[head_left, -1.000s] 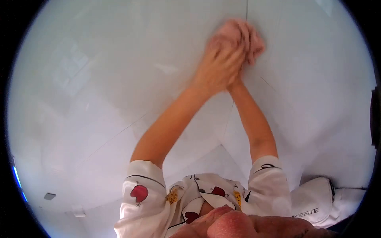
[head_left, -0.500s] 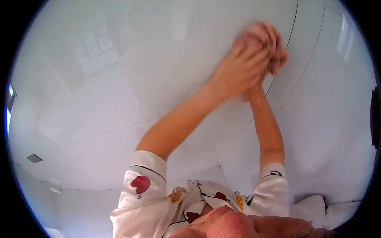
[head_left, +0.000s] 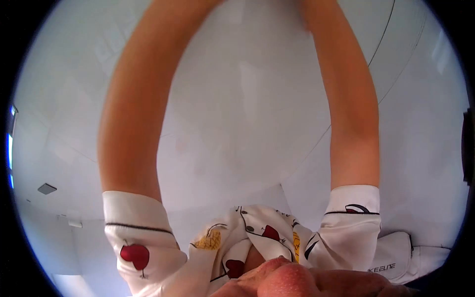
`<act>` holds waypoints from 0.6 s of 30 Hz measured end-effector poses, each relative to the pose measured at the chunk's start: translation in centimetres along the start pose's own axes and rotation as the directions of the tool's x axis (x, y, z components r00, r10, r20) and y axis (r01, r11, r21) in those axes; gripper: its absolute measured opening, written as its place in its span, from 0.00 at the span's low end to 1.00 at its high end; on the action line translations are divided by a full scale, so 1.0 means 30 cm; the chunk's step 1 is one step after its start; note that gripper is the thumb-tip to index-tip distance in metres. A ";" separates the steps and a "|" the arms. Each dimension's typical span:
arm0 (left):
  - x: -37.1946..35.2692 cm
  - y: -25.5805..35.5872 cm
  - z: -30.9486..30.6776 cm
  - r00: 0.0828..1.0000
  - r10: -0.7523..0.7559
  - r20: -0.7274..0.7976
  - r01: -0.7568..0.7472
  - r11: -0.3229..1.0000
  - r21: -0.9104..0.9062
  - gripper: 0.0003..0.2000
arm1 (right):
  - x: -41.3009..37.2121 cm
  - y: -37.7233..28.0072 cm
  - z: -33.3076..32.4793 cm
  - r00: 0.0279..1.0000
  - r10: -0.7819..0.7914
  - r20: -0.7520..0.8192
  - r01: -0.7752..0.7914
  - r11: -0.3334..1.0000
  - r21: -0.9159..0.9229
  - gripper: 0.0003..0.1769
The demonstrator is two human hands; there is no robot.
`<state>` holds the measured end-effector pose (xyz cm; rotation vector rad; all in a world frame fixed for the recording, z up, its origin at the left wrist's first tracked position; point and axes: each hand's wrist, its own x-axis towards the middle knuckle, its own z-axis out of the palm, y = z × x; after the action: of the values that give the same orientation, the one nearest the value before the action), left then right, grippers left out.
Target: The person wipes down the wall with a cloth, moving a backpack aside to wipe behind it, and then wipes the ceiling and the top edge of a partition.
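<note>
Both my arms are raised and reach past the top edge of the head view. The left forearm (head_left: 136, 99) fills the left side, and my left hand lies beyond the frame. On the right, the right forearm (head_left: 349, 99) runs up to the top edge, where a blurred patch of skin shows beside it; the fingers are out of frame. The forearms stand well apart, with the pale, glossy surface showing between them. White short sleeves printed with red hearts cover the upper arms, the left sleeve (head_left: 143, 242) and the right sleeve (head_left: 354, 213).
The pale glossy surface (head_left: 242, 128) has thin dark seams and faint window reflections. A small grey square plate (head_left: 47, 188) sits at the left. A white padded item with lettering (head_left: 391, 257) is at the lower right. A dark object (head_left: 467, 148) borders the right edge.
My hands were pressed together, blurred, at the upper right. They have since parted and moved up out of frame; both forearms now look larger and closer, the left one swung outward.
</note>
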<state>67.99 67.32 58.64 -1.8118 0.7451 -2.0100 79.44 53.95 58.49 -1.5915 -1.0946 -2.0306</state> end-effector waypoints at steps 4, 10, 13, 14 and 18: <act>-0.247 0.216 -0.079 0.935 -0.127 0.330 0.165 0.982 -0.091 0.28 | -0.206 -0.121 -0.010 0.991 0.085 0.105 -0.094 0.993 0.077 0.26; -0.624 0.252 -0.230 0.928 -0.160 0.337 0.241 0.947 -0.213 0.29 | -0.526 -0.481 -0.009 0.931 0.212 0.296 -0.277 0.941 0.196 0.27; -0.741 0.345 -0.286 0.859 -0.131 0.495 0.268 0.939 -0.217 0.27 | -0.669 -0.640 -0.084 0.882 0.267 0.388 -0.388 0.879 0.278 0.27; -0.780 0.372 -0.304 0.835 -0.123 0.537 0.279 0.935 -0.220 0.27 | -0.708 -0.685 -0.114 0.861 0.279 0.424 -0.426 0.852 0.305 0.27; -1.051 0.473 -0.373 0.808 -0.172 0.564 0.342 0.916 -0.210 0.26 | -0.733 -0.803 -0.134 0.838 0.188 0.511 -0.423 0.817 0.393 0.28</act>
<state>59.82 75.55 24.22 -2.6270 0.6746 -1.4392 67.51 62.39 29.04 -1.8427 -1.2667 -1.0618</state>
